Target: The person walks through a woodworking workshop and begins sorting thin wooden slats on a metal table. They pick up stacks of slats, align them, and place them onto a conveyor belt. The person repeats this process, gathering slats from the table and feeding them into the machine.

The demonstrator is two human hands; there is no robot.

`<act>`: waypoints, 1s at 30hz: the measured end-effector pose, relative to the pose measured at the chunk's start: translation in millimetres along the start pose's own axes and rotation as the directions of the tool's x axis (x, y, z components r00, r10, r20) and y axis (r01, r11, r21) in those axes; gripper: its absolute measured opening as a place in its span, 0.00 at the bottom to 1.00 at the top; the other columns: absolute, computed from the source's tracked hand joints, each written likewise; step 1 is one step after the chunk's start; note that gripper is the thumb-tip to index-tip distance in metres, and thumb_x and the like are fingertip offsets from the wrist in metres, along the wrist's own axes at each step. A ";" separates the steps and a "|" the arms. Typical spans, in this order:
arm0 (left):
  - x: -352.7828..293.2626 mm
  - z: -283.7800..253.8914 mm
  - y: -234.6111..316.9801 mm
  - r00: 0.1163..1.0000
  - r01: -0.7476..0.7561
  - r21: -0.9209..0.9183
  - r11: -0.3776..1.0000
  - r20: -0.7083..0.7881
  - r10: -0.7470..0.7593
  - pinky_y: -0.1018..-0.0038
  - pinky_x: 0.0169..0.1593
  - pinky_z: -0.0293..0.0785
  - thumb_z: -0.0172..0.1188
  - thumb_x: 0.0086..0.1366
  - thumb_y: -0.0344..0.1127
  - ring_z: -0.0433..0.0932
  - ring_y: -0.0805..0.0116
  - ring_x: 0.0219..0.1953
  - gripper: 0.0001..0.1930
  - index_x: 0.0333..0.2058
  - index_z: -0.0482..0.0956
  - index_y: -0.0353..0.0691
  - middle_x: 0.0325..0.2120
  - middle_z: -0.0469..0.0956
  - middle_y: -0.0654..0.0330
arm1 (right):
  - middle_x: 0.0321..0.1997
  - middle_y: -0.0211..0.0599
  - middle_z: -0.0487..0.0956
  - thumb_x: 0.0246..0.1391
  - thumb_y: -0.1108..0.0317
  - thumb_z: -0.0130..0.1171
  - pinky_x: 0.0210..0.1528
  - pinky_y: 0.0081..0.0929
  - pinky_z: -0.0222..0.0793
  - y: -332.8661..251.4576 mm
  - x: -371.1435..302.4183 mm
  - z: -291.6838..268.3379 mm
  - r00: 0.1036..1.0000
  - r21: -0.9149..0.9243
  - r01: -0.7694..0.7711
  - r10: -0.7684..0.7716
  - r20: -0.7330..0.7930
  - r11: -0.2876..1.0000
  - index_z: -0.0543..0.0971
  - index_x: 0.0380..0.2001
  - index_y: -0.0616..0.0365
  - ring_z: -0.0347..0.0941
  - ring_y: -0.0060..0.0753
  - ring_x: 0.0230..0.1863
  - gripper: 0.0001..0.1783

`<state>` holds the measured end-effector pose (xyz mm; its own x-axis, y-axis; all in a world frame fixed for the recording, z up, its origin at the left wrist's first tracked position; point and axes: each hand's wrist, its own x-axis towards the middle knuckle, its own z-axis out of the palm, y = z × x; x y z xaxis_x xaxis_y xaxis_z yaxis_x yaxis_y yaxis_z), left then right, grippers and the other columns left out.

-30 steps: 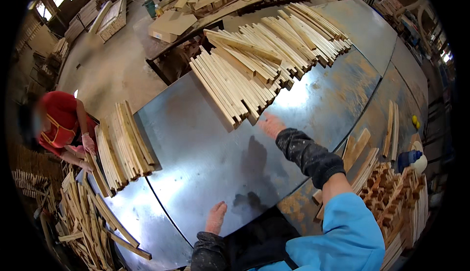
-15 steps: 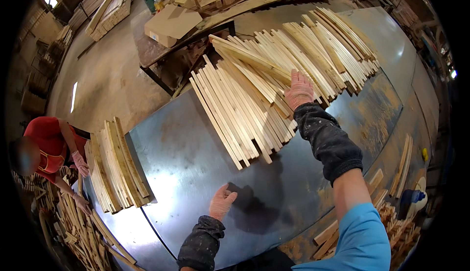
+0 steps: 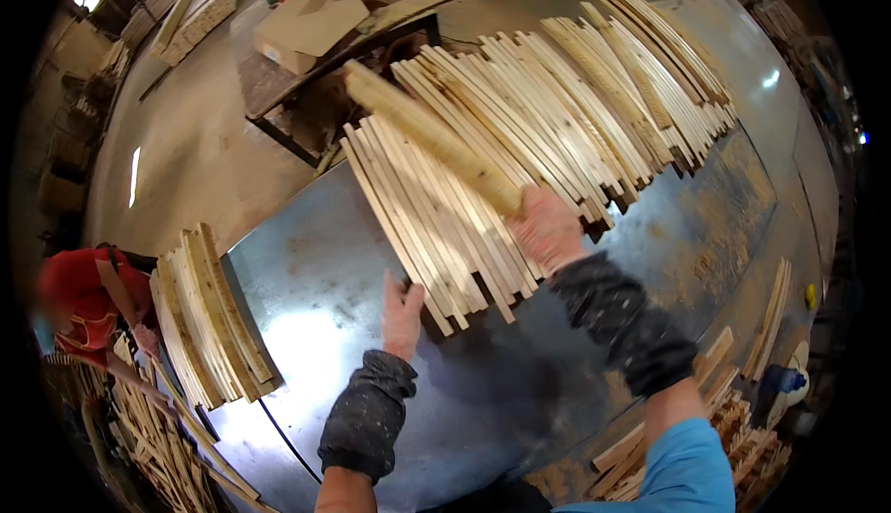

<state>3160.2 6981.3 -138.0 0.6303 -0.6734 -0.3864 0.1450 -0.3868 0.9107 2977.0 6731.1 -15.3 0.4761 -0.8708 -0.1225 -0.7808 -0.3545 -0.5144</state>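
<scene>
Pinching a plank [image 3: 432, 139] over crowded strips [image 3: 540, 121] (cardboard box [image 3: 313, 23] beyond) is the right hand [image 3: 549, 229], left hand [image 3: 402, 320] spread.

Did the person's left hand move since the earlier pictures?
Yes. Against the dark seam in the metal tabletop, the left hand has moved forward, to beside the near left end of the wooden strips.

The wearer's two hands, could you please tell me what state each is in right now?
Left hand: open, apparently empty, by the near end of the leftmost stick; contact unclear.
Right hand: closed, holding a board by its near end.
</scene>
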 end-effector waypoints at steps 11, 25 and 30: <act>39.9 47.2 21.3 0.967 -0.105 0.436 0.894 -0.164 0.194 0.56 0.71 0.67 0.78 0.54 0.55 0.70 0.40 0.68 0.60 0.76 0.56 0.32 0.66 0.71 0.39 | 0.63 0.55 0.80 0.61 0.53 0.67 0.70 0.43 0.68 35.3 -97.2 20.2 0.996 0.025 -0.004 0.006 -0.092 1.000 0.72 0.69 0.65 0.74 0.55 0.65 0.39; 44.0 8.3 25.8 0.975 -0.109 0.272 0.956 -0.158 0.157 0.67 0.69 0.69 0.71 0.68 0.38 0.75 0.56 0.64 0.44 0.75 0.58 0.29 0.65 0.74 0.46 | 0.74 0.59 0.73 0.71 0.48 0.57 0.75 0.41 0.62 186.5 -27.6 40.3 0.905 0.516 -0.259 0.392 -0.165 0.816 0.69 0.72 0.69 0.68 0.55 0.75 0.39; 71.0 -48.8 34.4 0.994 -0.068 0.057 0.996 -0.086 0.072 0.66 0.62 0.76 0.67 0.69 0.37 0.79 0.60 0.57 0.37 0.71 0.63 0.30 0.59 0.79 0.49 | 0.62 0.57 0.83 0.73 0.46 0.54 0.68 0.44 0.69 157.5 -50.2 41.2 0.926 0.484 -0.378 0.328 0.188 0.789 0.77 0.66 0.60 0.78 0.56 0.65 0.31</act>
<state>3247.1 6950.9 -126.9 0.7024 -0.6429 -0.3054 0.0584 -0.3755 0.9250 2846.8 6733.0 -125.1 0.2603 -0.8584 -0.4421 -0.6004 0.2147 -0.7703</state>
